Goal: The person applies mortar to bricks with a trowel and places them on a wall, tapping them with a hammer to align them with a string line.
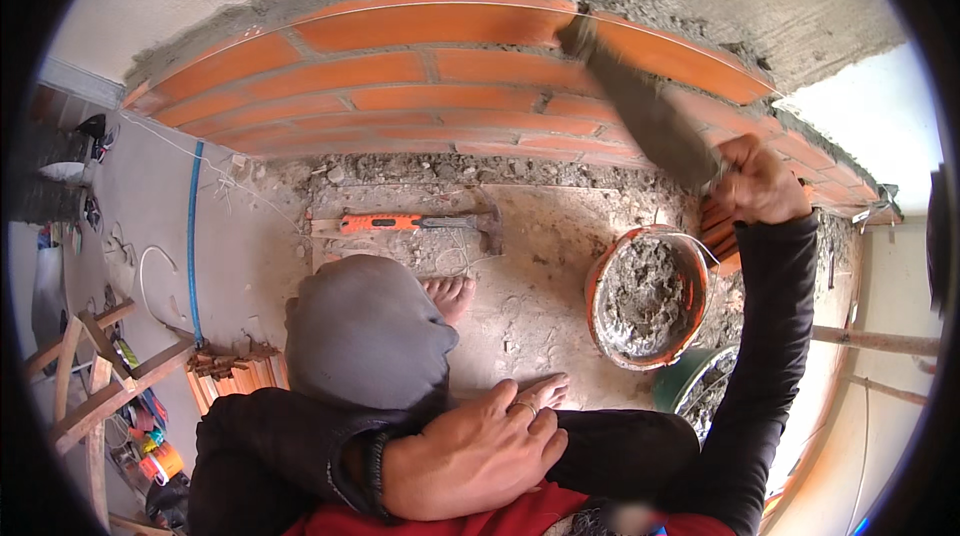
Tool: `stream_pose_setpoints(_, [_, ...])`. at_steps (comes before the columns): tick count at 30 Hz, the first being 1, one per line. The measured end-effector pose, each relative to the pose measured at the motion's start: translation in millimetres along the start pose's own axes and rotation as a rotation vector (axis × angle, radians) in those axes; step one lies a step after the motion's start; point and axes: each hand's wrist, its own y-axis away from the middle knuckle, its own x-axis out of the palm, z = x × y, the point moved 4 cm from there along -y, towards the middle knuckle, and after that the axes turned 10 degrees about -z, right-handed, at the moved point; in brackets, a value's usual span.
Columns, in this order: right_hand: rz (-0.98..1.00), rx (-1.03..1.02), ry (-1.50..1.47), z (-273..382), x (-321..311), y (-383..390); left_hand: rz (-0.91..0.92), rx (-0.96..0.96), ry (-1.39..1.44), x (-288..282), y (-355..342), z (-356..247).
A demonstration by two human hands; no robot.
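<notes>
My right hand (752, 179) grips a trowel (655, 121) by its handle end, raised at the right in front of an orange brick wall (390, 68). The trowel's blade is smeared with grey mortar, and its far end reaches the top course; motion blurs it somewhat. My left hand (470, 461) rests over my bent leg, fingers loosely curled and fingertips partly hidden, with nothing seen in it. A taut string (430, 4) runs along the wall's upper edge. Below my right hand stands an orange-rimmed bucket (597, 321) holding wet mortar (645, 296).
A hammer (385, 222) with an orange handle lies at the wall's foot. A green bucket (672, 391) sits beside my right forearm. Bricks (265, 371), a blue pipe (193, 246) and a wooden stand (100, 376) are at the left. A rounded grey cloth shape (365, 336) hides some floor.
</notes>
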Motion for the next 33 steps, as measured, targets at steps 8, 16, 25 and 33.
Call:
stream_pose_setpoints(8, [-0.173, -0.299, 0.091, -6, -10, 13, -0.097, -0.117, -0.222, -11, 11, 2])
stream_pose_setpoints(16, [-0.346, -0.556, 0.574, 2, 0, -27, -0.121, -0.058, -0.251, -14, 2, 8])
stream_pose_setpoints(25, [-0.671, -0.58, 0.619, -16, 27, -5, -0.064, -0.014, -0.184, -18, -2, 18])
stream_pose_setpoints(33, [-0.814, -0.574, 0.571, -27, 39, 3, -0.048, 0.021, -0.105, -14, -4, 20])
